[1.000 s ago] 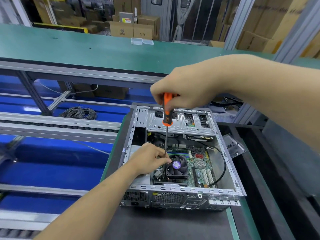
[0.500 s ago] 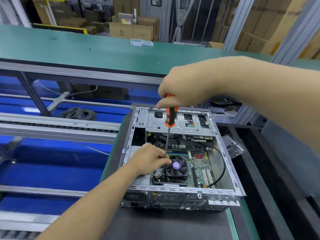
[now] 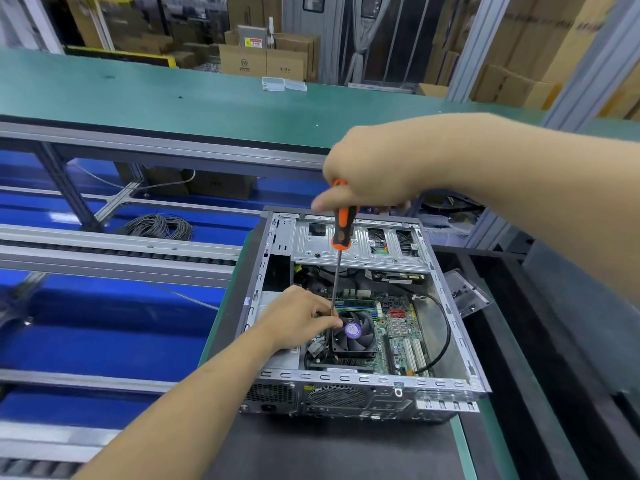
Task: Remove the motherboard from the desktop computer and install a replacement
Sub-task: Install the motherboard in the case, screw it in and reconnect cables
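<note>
Little here can be read. On the cardboard box [image 3: 242, 64] beyond the far table you can make out a round printed logo with a line of print under it, too small to read. The box behind it [image 3: 254, 36] carries a yellow and red warning label, its wording unclear. The purple sticker on the fan hub [image 3: 352, 330] bears print you cannot read.
</note>
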